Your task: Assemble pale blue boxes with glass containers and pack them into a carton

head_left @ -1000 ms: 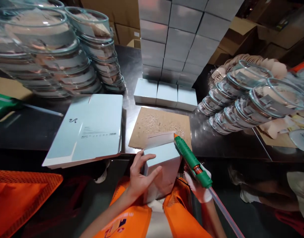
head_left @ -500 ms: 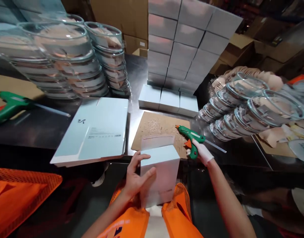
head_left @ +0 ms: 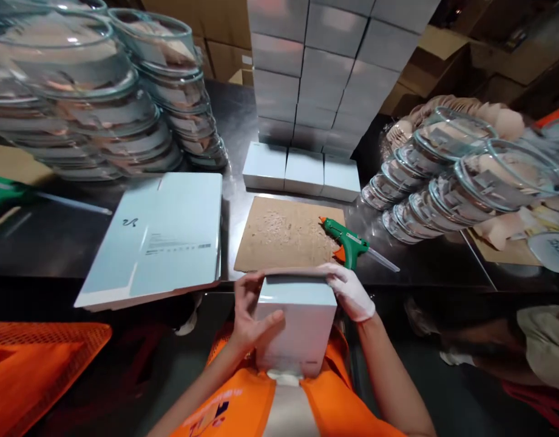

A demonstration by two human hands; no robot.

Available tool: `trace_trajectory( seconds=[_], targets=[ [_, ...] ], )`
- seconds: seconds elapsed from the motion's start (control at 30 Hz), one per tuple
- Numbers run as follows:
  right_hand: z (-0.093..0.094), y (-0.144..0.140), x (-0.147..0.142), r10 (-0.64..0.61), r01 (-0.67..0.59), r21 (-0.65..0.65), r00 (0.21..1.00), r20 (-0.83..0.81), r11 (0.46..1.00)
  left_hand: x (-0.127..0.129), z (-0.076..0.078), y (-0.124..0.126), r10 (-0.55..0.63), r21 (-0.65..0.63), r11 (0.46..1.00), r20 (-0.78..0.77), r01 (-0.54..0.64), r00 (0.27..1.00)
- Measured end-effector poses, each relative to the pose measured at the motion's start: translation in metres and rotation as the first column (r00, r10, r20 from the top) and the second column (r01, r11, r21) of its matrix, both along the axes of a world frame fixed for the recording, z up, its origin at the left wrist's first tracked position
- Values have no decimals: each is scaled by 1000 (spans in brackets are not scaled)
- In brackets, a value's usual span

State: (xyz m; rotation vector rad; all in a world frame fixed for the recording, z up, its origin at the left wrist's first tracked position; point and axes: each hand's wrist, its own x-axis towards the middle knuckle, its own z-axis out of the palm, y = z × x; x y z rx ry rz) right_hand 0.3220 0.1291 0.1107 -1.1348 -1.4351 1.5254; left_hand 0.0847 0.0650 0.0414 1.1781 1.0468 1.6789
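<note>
At six o'clock from the cardboard sheet (head_left: 279,240) on the dark table (head_left: 425,267), the person holds a pale box (head_left: 300,331) against the lap, just off the table's near edge. Their bare left hand (head_left: 252,315) is closed firmly round the box's left side, thumb flat on the near face, fingers up by the raised flap (head_left: 295,272). The white-gloved right hand (head_left: 351,292) has its fingers bent at the flap's right corner; I cannot see the thumb, so whether it pinches or merely presses I cannot tell. At three o'clock lies the green glue gun (head_left: 349,237), nose on the sheet; at nine, a stack of flat cartons (head_left: 170,237); at twelve, three small boxes (head_left: 304,172) in a row. To my eye the step is bringing that flap down, and the move calls for lining up its edges and even pressure.
</note>
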Motion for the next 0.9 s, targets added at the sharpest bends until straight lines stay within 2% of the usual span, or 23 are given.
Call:
trace_trajectory(
  seconds=[0.03,0.1,0.17,0.23,0.33,0.4,0.47,0.53,0.57,0.63,0.7,0.73,0.8,0.83,0.87,0.9],
  targets=[
    [0,-1,8,110,-114,100,993,51,988,-1,0,1,-7,42,999,58,5,998],
    [3,-5,18,266,-306,265,948,175,914,-4,1,4,-43,105,994,64,36,997],
    [5,-11,18,272,-368,370,919,286,853,-8,2,6,-81,112,990,-34,84,996],
    [5,-16,11,228,-371,432,910,346,822,-11,3,6,-106,89,989,-106,115,989],
    [-1,-22,1,206,-368,487,912,354,792,-14,7,3,-117,60,990,-122,125,986],
    [-7,-25,2,171,-317,474,930,324,822,-16,12,1,-120,50,990,-141,128,983],
    [-13,-33,10,18,-129,427,967,256,895,-20,20,1,-47,50,997,-167,56,985],
    [-18,-49,20,-207,131,326,956,209,936,-23,30,2,141,62,989,-132,-134,981],
    [-20,-60,23,-256,202,242,942,218,949,-22,34,2,260,60,965,-64,-257,963],
    [-24,-86,27,-180,177,33,952,246,984,-16,39,1,430,-2,901,124,-434,894],
    [-24,-109,28,-116,145,-122,968,222,982,-6,38,-3,451,-116,893,248,-436,857],
    [-22,-118,30,-164,196,-142,965,207,970,-2,35,-6,410,-158,911,248,-380,878],
    [-11,-125,39,-327,354,-116,923,202,928,1,27,-11,269,-156,955,97,-252,958],
    [-3,-124,45,-352,379,-88,908,226,921,-1,24,-12,219,-95,970,-44,-223,975],
    [7,-120,52,-318,343,-50,909,270,938,-3,23,-12,200,5,979,-206,-204,958],
    [18,-113,56,-242,257,0,911,333,966,-7,23,-11,199,124,979,-361,-164,911]
  ],
)
